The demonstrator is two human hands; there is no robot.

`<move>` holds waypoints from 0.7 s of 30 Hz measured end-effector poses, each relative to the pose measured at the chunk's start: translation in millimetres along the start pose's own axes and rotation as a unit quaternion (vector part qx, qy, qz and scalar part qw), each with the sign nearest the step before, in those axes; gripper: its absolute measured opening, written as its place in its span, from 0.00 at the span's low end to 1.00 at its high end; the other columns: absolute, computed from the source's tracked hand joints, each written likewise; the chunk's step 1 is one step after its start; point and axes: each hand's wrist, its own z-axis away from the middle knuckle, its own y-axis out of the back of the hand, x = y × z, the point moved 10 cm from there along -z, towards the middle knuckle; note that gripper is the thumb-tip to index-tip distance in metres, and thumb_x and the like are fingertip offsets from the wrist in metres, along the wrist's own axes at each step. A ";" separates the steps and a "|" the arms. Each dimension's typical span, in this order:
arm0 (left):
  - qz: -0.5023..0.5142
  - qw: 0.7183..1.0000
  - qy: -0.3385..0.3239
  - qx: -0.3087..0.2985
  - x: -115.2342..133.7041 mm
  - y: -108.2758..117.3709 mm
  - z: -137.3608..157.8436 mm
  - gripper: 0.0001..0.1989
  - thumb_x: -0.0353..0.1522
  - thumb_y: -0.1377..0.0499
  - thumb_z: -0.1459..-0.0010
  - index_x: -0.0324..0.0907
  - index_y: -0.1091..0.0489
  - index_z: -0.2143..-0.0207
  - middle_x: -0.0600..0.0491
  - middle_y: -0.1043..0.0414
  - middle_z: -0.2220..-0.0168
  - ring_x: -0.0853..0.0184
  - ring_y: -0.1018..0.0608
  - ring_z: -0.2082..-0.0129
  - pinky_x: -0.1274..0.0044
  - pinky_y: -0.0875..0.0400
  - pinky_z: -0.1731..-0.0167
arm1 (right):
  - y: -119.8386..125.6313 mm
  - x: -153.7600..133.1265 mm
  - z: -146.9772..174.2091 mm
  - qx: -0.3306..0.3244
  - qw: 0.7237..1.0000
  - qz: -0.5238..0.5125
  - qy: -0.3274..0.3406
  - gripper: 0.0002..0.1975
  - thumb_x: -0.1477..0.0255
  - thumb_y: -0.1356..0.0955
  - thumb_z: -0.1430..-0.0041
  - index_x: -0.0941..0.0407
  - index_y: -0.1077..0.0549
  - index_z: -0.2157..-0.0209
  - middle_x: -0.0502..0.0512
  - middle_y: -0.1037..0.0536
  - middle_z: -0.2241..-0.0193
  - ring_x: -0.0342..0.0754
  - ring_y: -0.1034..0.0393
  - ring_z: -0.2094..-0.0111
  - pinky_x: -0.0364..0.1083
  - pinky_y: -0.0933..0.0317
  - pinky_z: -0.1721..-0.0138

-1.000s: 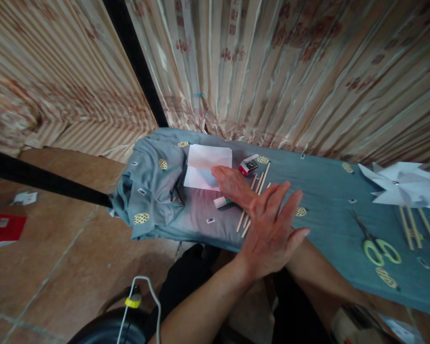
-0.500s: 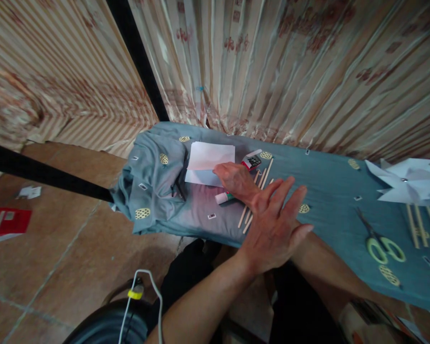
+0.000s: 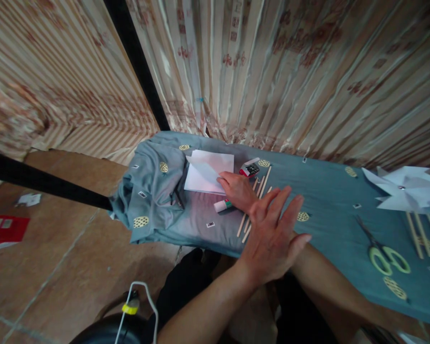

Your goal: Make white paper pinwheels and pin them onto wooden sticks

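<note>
My right hand (image 3: 238, 190) reaches across to the left and pinches the edge of a thin white paper sheet (image 3: 205, 167). The sheet slants over a stack of white paper (image 3: 201, 184). Above my right forearm, crossing it, my left hand (image 3: 270, 234) is spread palm down with nothing in it. Beside and partly under my right hand lie a glue stick (image 3: 222, 206) and several thin wooden sticks (image 3: 264, 184). Just beyond the fingers sits a small red and black packet (image 3: 250, 169).
A blue-grey cloth (image 3: 326, 191) covers the table. To the right lie green-handled scissors (image 3: 383, 253) and white paper pinwheels (image 3: 403, 188) on sticks. A black pole (image 3: 139, 62) stands at the left back, before a striped curtain (image 3: 258, 71). A red packet (image 3: 7, 228) is on the floor.
My right hand has drawn slightly back toward me and to the right, and the top sheet now slants across the stack. My left hand stays spread in nearly the same place.
</note>
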 end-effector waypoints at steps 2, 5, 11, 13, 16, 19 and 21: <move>-0.001 1.000 -0.003 0.010 0.3 2.2 0.0 0.28 0.37 0.49 0.35 0.39 0.48 0.35 0.39 0.42 0.35 0.54 0.41 0.34 0.61 0.42 0.40 | 9.9 15.8 -1.0 0.049 0.994 -0.076 -0.063 0.11 0.70 0.37 0.35 0.55 0.27 0.71 0.49 0.25 0.76 0.44 0.33 0.73 0.43 0.45 0.70; -0.009 1.000 -0.005 0.016 -0.1 4.4 -0.1 0.28 0.38 0.49 0.35 0.38 0.48 0.36 0.39 0.42 0.35 0.54 0.41 0.35 0.61 0.42 0.41 | 27.6 37.4 1.2 0.138 0.953 -0.238 -0.124 0.15 0.64 0.35 0.40 0.55 0.33 0.79 0.44 0.36 0.83 0.41 0.42 0.78 0.42 0.50 0.74; -0.036 0.999 -0.020 -0.008 5.5 -0.3 -1.5 0.32 0.40 0.50 0.35 0.38 0.53 0.33 0.37 0.46 0.33 0.51 0.44 0.33 0.59 0.43 0.40 | 60.3 80.0 36.9 0.212 0.819 -0.487 -0.215 0.22 0.54 0.31 0.49 0.53 0.41 0.81 0.41 0.45 0.84 0.39 0.51 0.81 0.41 0.54 0.80; -0.039 0.999 -0.018 -0.015 7.7 -4.2 -2.1 0.33 0.41 0.49 0.35 0.38 0.54 0.33 0.36 0.46 0.33 0.51 0.44 0.33 0.59 0.45 0.39 | 78.9 98.0 63.1 0.235 0.795 -0.505 -0.239 0.20 0.54 0.30 0.50 0.53 0.37 0.79 0.41 0.41 0.83 0.39 0.48 0.82 0.40 0.50 0.81; -0.034 0.999 -0.017 -0.022 8.4 -12.1 -3.2 0.33 0.42 0.49 0.35 0.40 0.55 0.32 0.37 0.46 0.33 0.52 0.45 0.32 0.58 0.47 0.38 | 132.7 126.5 119.5 0.352 0.800 -0.426 -0.234 0.15 0.57 0.30 0.47 0.54 0.30 0.74 0.46 0.30 0.79 0.42 0.37 0.78 0.42 0.39 0.75; -0.033 0.999 -0.007 -0.002 1.6 -16.0 -6.2 0.33 0.42 0.50 0.34 0.41 0.56 0.32 0.37 0.47 0.33 0.53 0.45 0.33 0.57 0.49 0.37 | 183.1 136.8 180.8 0.427 0.838 -0.248 -0.232 0.12 0.60 0.31 0.43 0.54 0.24 0.66 0.52 0.21 0.71 0.47 0.29 0.72 0.47 0.33 0.69; -0.037 0.999 -0.014 0.007 -1.8 -19.5 -8.9 0.34 0.42 0.49 0.35 0.40 0.57 0.32 0.36 0.47 0.33 0.52 0.44 0.33 0.57 0.49 0.36 | 198.4 130.1 209.3 0.407 0.877 -0.107 -0.231 0.11 0.63 0.33 0.39 0.54 0.22 0.61 0.56 0.19 0.67 0.51 0.25 0.66 0.52 0.30 0.62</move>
